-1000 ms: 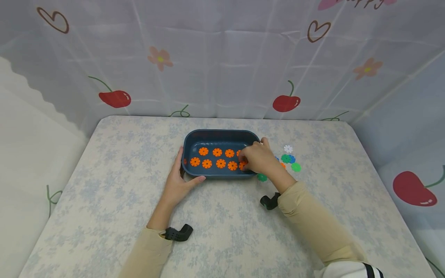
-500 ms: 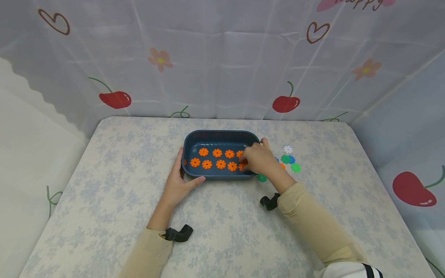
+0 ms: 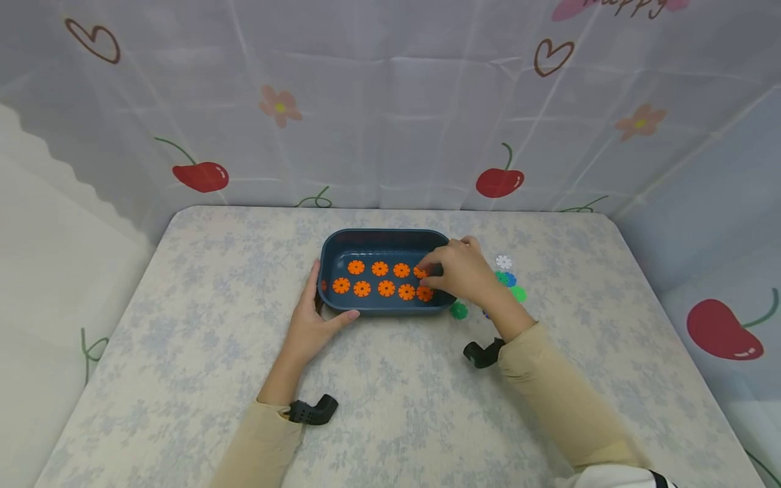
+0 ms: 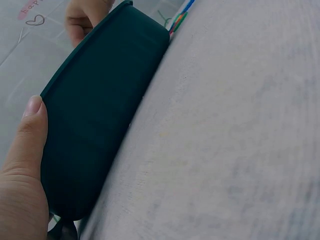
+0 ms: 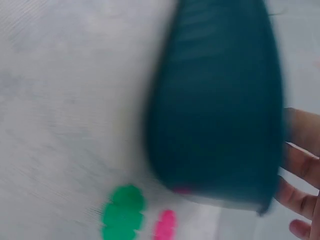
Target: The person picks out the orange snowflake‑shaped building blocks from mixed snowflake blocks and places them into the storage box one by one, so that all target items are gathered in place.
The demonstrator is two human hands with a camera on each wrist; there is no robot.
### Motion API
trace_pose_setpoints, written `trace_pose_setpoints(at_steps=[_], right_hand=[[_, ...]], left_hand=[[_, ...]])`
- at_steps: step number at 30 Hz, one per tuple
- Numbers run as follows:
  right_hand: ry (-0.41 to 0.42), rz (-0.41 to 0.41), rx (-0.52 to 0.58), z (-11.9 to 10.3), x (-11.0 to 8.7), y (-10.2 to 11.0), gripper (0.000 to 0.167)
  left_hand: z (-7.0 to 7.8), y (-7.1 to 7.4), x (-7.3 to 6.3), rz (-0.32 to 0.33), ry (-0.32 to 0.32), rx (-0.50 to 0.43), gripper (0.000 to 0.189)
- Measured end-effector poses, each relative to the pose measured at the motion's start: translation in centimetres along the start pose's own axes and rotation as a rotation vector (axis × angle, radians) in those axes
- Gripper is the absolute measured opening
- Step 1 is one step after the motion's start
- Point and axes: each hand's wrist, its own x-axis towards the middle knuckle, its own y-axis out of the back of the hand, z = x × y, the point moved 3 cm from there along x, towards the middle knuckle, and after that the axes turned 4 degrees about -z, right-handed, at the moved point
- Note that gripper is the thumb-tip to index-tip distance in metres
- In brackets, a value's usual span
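A deep dark blue tray with rounded corners stands on the table, holding two rows of orange notched plastic discs. At its left end, my left hand holds the corner, fingers along the side and thumb at the front. The left wrist view shows that thumb against the rim. Over the tray's right end is my right hand, thumb and fingers apart with no disc between them. Below its fingertips lies the orange disc at the front row's right end; another behind it is partly covered.
Right of the tray lie loose discs: a white one, a light green one, a blue one and a darker green one by the front right corner. A pink disc shows in the right wrist view. A printed curtain hangs behind.
My right hand has risen and drawn slightly right, its fingers parting from the disc at the front row's right end, which now shows more fully. The left hand and tray stay in place.
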Motion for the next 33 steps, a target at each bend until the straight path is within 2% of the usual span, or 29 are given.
trace_pose_setpoints(at_steps=[6,10,14,18,23,28,33], right_hand=[[-0.032,0.060,0.179,0.4,-1.9,3.1,0.030],[-0.071,0.096,0.221,1.2,-3.5,4.5,0.033],[-0.120,0.152,0.232,2.8,-5.1,4.9,0.033],[-0.187,0.157,0.277,4.8,-6.6,4.3,0.034],[-0.287,0.077,0.292,7.4,-7.8,2.0,0.034],[-0.395,0.003,0.253,9.4,-8.4,-0.3,0.036],[-0.425,-0.015,0.196,10.2,-8.6,-1.6,0.037]], left_hand=[[0.1,0.0,0.0,0.000,0.001,-0.004,0.114],[0.1,0.0,0.0,0.003,0.002,-0.003,0.113],[0.1,0.0,0.0,0.003,0.000,-0.006,0.113],[0.1,-0.1,0.0,0.000,0.004,-0.005,0.113],[0.0,-0.1,0.0,-0.003,0.012,0.003,0.113],[0.0,-0.1,0.0,-0.001,0.011,0.002,0.114],[0.0,-0.1,0.0,0.002,0.002,0.002,0.113]])
